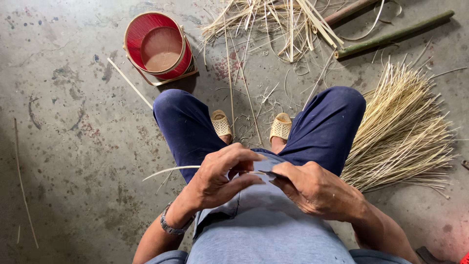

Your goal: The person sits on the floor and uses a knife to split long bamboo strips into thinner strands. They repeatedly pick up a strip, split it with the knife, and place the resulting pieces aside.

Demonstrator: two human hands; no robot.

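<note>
I sit with my knees apart over a concrete floor. My left hand (222, 173) pinches a thin pale bamboo strip (171, 170) that curves out to the left over my thigh. My right hand (312, 188) is closed around a dark knife blade (266, 173), its tip meeting the strip between both hands above my lap. A metal watch band sits on my left wrist.
A red woven basket (159, 46) stands at the upper left. A fan of split bamboo strips (405, 132) lies by my right knee. Loose shavings (273, 24) and green bamboo poles (391, 35) lie ahead. My feet wear pale sandals (281, 128).
</note>
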